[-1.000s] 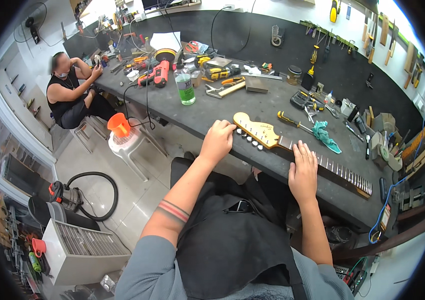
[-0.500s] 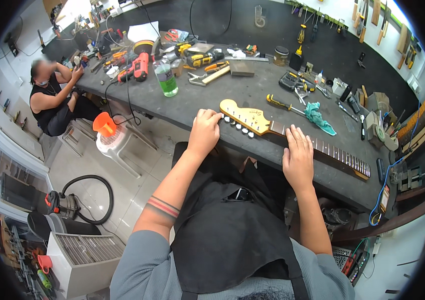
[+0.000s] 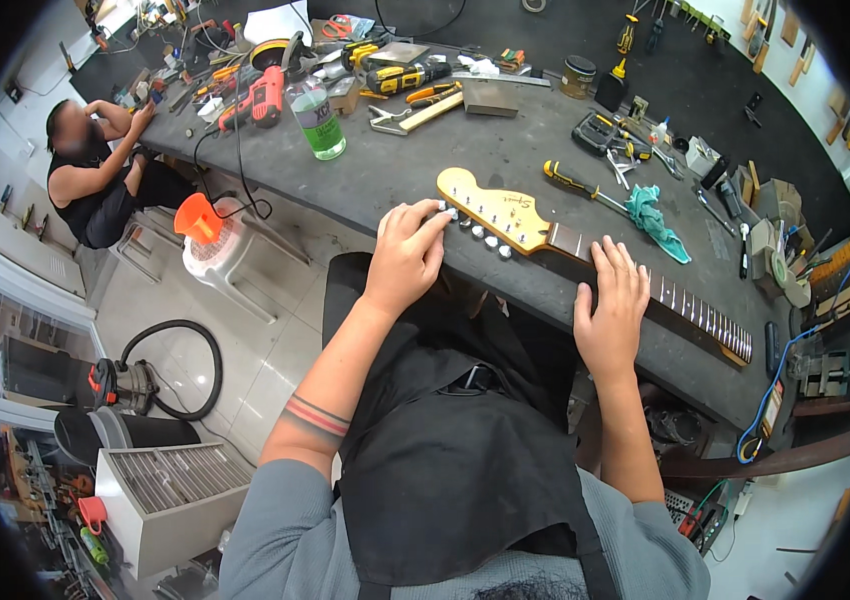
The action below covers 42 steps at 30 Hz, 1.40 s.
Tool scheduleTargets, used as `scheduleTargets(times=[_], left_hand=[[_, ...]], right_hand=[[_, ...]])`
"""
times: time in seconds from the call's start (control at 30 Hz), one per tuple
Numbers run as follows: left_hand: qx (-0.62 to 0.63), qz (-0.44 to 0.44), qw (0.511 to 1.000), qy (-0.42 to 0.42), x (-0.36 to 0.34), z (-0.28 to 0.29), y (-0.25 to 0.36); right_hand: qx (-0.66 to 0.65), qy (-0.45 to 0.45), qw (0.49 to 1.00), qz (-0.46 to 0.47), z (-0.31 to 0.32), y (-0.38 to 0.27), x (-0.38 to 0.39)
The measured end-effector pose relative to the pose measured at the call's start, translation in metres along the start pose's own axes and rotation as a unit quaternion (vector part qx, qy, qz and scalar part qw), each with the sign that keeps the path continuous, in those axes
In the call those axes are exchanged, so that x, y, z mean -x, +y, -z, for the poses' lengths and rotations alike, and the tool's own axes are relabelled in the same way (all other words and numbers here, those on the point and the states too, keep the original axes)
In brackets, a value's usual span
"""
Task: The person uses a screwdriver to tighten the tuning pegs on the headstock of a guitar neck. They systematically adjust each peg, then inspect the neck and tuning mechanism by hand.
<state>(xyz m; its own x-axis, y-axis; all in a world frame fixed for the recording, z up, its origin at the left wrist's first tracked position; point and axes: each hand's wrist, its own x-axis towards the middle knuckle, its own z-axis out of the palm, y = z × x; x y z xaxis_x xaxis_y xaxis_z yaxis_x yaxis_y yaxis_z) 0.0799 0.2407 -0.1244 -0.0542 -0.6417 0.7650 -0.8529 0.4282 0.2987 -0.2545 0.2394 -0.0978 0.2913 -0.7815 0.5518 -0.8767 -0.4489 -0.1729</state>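
A guitar neck lies near the front edge of the dark workbench, its pale headstock to the left and its dark fretboard running right. Small metal tuning pegs line the headstock's near side. My left hand is closed at the far-left peg, index finger and thumb pinching it. Across the fretboard, close to the headstock, my right hand lies with fingers stretched out over the frets and its thumb at the near side. A screwdriver and a crumpled teal cloth lie beyond the neck.
A bottle of green liquid, a red power tool and several hand tools stand or lie farther back. A plastic stool bears an orange container. Another person sits at the far left. A vacuum cleaner stands on the floor.
The whole view has shifted slightly. My left hand stays at the same end peg, its fingers turned a little so the thumb shows more. My right hand keeps its place on the neck.
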Motion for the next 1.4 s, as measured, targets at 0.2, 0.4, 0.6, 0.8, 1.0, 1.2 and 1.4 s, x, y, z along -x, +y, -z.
scheduleTargets(times=[0.2,0.4,0.6,0.8,1.0,1.2,1.4], left_hand=[[-0.031,-0.035,0.998,-0.039,-0.008,0.006,-0.003],[-0.001,-0.039,0.999,-0.030,-0.006,-0.004,0.009],[-0.015,-0.077,0.995,-0.055,-0.008,-0.004,0.006],[0.015,-0.086,0.994,-0.066,-0.015,-0.002,0.002],[0.048,-0.027,0.998,-0.016,-0.003,-0.014,0.001],[0.028,-0.041,0.998,-0.031,-0.007,-0.012,0.013],[0.028,-0.045,0.998,-0.034,-0.008,-0.015,0.008]], right_hand=[[-0.001,0.000,1.000,0.001,0.001,-0.002,-0.003],[-0.001,0.000,1.000,0.001,0.001,0.000,-0.002],[0.002,-0.008,1.000,-0.002,0.003,-0.001,-0.002],[0.001,-0.003,1.000,-0.005,0.003,-0.003,-0.004],[-0.005,0.001,1.000,-0.008,0.003,-0.005,-0.006],[-0.004,-0.001,1.000,-0.003,0.002,-0.002,-0.005],[-0.004,-0.003,1.000,-0.006,0.002,-0.003,-0.007]])
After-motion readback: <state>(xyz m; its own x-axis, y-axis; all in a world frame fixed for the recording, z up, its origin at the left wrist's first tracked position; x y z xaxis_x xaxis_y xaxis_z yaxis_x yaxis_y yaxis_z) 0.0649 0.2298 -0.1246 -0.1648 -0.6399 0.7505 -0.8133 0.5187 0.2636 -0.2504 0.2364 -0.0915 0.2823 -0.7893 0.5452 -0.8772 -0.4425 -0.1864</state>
